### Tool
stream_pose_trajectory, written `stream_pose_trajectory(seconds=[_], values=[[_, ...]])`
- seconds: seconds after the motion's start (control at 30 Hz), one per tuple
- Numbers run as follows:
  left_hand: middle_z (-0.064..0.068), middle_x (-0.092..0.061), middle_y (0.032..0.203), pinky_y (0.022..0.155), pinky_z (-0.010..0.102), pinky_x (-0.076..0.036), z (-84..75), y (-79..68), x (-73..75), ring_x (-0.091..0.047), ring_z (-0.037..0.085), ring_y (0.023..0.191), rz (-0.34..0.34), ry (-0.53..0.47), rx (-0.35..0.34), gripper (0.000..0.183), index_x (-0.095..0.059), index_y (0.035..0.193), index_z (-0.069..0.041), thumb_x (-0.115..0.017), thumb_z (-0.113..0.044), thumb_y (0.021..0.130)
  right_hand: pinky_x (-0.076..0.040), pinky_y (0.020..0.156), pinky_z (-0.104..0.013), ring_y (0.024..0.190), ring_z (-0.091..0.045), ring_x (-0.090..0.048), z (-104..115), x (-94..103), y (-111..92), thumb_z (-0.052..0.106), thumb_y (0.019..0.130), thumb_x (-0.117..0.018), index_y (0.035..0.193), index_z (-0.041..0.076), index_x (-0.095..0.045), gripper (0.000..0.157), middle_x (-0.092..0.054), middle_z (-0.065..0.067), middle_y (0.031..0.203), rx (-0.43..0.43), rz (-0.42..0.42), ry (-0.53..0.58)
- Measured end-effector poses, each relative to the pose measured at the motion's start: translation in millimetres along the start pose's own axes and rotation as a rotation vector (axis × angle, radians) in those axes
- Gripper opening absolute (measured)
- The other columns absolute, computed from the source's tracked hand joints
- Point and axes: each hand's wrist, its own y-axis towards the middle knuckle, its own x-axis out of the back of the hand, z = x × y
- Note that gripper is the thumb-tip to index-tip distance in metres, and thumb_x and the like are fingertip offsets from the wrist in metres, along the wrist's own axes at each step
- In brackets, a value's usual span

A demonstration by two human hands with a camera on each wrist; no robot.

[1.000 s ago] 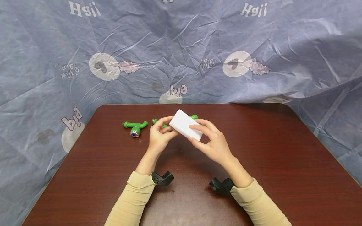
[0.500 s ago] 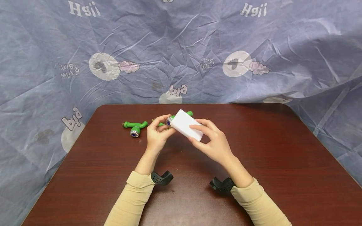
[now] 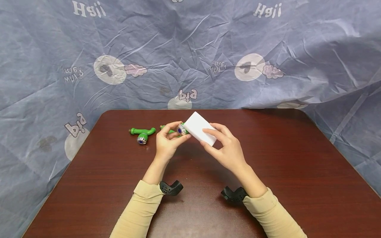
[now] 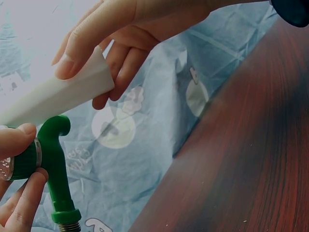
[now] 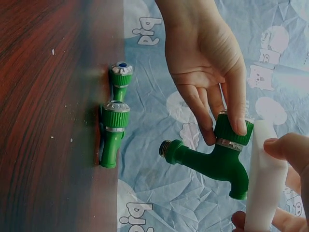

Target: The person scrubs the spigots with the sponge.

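Observation:
My left hand (image 3: 167,142) pinches a green faucet (image 5: 217,162) by its ribbed knob, thumb on one side and fingers on the other. The faucet is held up above the table, its threaded inlet and curved spout showing in the right wrist view. In the head view only its silver-and-blue knob end shows well. My right hand (image 3: 229,145) grips a white sponge block (image 3: 197,129) between thumb and fingers. The sponge is tilted and lies right along the faucet's knob and spout, covering most of the faucet from the head view.
A second green faucet (image 3: 143,135) lies on the brown table (image 3: 297,165) at the back left. Another green faucet (image 5: 113,135) lies beside it, partly hidden behind my left hand in the head view. A patterned grey-blue cloth (image 3: 190,59) hangs behind the table.
The faucet's knob end has come into view from behind the sponge, while its spout end has become hidden. Sponge and right hand have shifted slightly right and away from me.

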Motion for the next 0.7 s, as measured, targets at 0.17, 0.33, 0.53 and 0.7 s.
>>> stream_pose_trajectory(seconds=[0.17, 0.33, 0.53, 0.7], values=[[0.004, -0.057, 0.095, 0.064, 0.026, -0.056, -0.8, -0.2, 0.1, -0.066, 0.013, 0.075, 0.01, 0.029, -0.021, 0.052, -0.059, 0.115, 0.01, -0.076, 0.017, 0.066, -0.05, 0.073, -0.037, 0.106, -0.02, -0.057, 0.5, 1.3, 0.1, 0.023, 0.076, -0.078, 0.109, 0.017, -0.07, 0.035, -0.057, -0.003, 0.121, 0.023, 0.045, 0.034], [0.005, -0.057, 0.095, 0.065, 0.028, -0.056, -1.8, 0.2, 0.3, -0.066, 0.013, 0.076, 0.013, 0.02, -0.047, 0.05, -0.061, 0.115, 0.006, -0.074, 0.015, 0.068, -0.05, 0.073, -0.038, 0.105, -0.021, -0.058, 0.5, 4.0, 1.0, 0.021, 0.074, -0.077, 0.107, 0.017, -0.071, 0.033, -0.059, -0.004, 0.119, 0.01, 0.009, 0.027], [0.012, -0.057, 0.099, 0.068, 0.029, -0.056, -2.5, 0.3, 0.9, -0.066, 0.013, 0.078, 0.044, 0.011, -0.039, 0.052, -0.058, 0.12, 0.004, -0.073, 0.014, 0.071, -0.05, 0.072, -0.038, 0.104, -0.021, -0.058, -0.1, 4.7, 1.4, 0.024, 0.075, -0.077, 0.107, 0.017, -0.07, 0.034, -0.059, -0.004, 0.12, -0.016, -0.012, -0.001], [0.023, -0.058, 0.109, 0.07, 0.027, -0.056, -4.0, 0.4, 1.6, -0.066, 0.012, 0.081, 0.064, 0.016, -0.031, 0.052, -0.056, 0.122, 0.005, -0.071, 0.014, 0.073, -0.049, 0.074, -0.038, 0.107, -0.021, -0.057, -1.7, 5.1, 1.6, 0.023, 0.074, -0.077, 0.106, 0.016, -0.071, 0.034, -0.059, -0.004, 0.12, 0.01, 0.01, 0.007]])
